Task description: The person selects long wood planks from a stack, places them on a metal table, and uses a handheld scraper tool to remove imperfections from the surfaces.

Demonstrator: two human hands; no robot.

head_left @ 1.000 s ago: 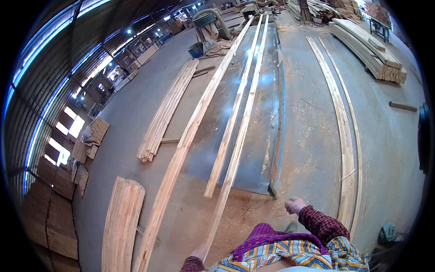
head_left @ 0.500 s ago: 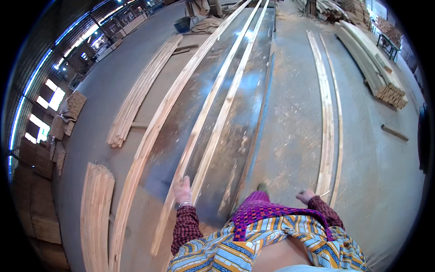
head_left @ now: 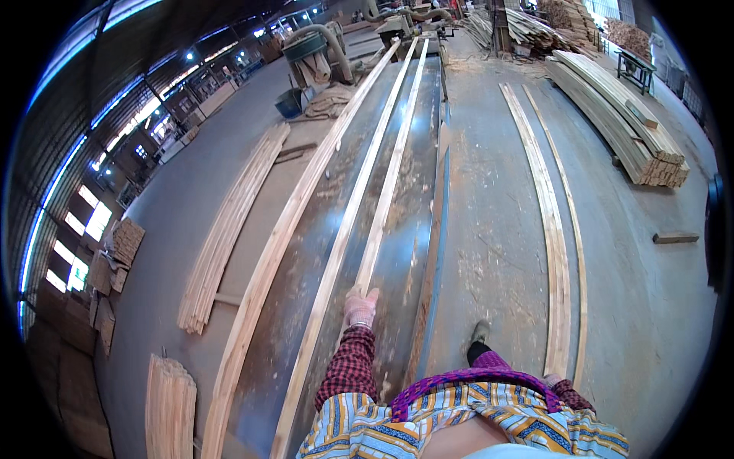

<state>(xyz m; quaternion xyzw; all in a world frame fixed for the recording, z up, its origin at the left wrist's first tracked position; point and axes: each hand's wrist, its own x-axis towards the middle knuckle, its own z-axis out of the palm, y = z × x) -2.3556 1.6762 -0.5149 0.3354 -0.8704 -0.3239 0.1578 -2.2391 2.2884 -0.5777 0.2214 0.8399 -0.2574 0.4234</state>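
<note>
My left hand, in a pale pinkish glove, is closed around the near part of a long, narrow wooden strip. The strip lies along a dark, shiny metal table and runs away to a machine at the far end. Just left of it lies a second long strip, with a wider board along the table's left edge. Low at my right side, my right hand is beside the near end of a pale board on the floor; its fingers are mostly hidden.
A thinner strip lies right of the floor board. Bundled strips and a shorter stack are at left. Stacked planks stand at far right, near a loose wood block. Beyond the table are a machine and dark bucket.
My view has tilted up, showing more of the far machine. My left hand has moved from between the two strips onto the right-hand one. My right hand has dropped lower, partly out of sight.
</note>
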